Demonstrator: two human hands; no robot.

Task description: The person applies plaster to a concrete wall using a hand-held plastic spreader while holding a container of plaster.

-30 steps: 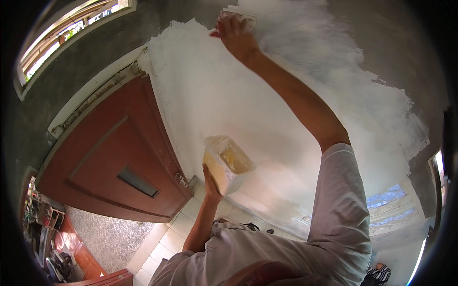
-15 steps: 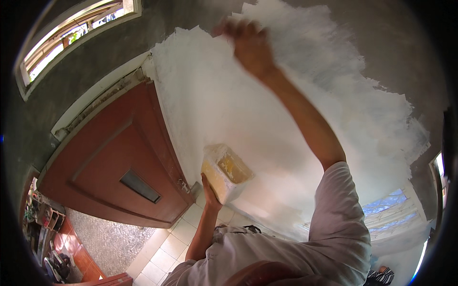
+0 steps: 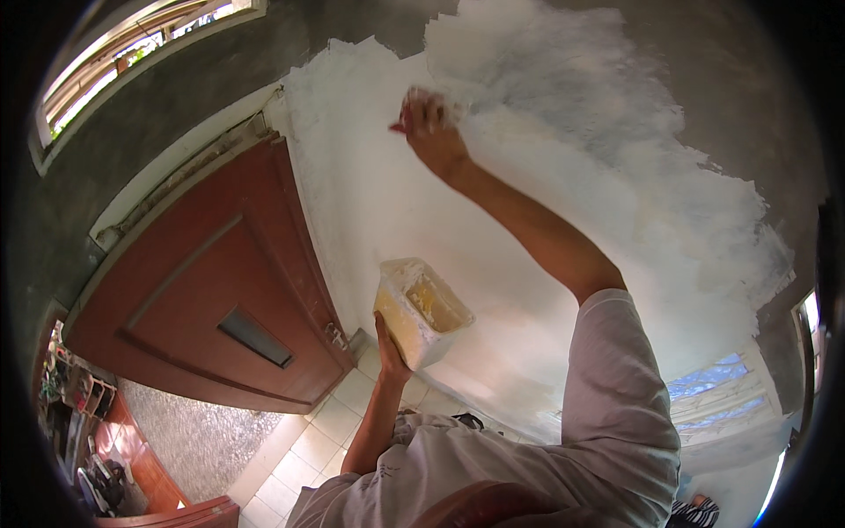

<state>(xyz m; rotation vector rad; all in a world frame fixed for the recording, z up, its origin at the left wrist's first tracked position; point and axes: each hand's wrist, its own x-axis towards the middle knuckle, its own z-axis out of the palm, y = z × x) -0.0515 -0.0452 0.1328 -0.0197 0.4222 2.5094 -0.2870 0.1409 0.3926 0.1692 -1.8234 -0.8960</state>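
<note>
The two hands are well apart from each other. The left hand [image 3: 393, 350], a little below the centre toward seven o'clock, is clamped on a pale yellow rectangular plastic container [image 3: 407, 327], supporting it from its lower left side. This container is just below the centre, tilted, with its open mouth turned upward and to the right. Its rim and walls are smeared with white paste [image 3: 407, 280].

The right hand [image 3: 433, 123] is at twelve o'clock, with its fingers bent around a flat hand tool with a red part [image 3: 405, 120]. The tool is blurred, so I cannot tell its exact shape, nor if its edge is touching the wall.

Behind both hands is a wall with a white, uneven coating [image 3: 361, 185]; toward two o'clock the coating ends in a ragged border, and beyond it there is a bare dark grey surface [image 3: 722, 88]. At nine o'clock stands a reddish-brown panelled door [image 3: 176, 273] with a metal handle [image 3: 335, 335]. A long light-framed window [image 3: 132, 62] is at ten o'clock, and a cream tiled floor [image 3: 295, 453] is at seven o'clock.
</note>
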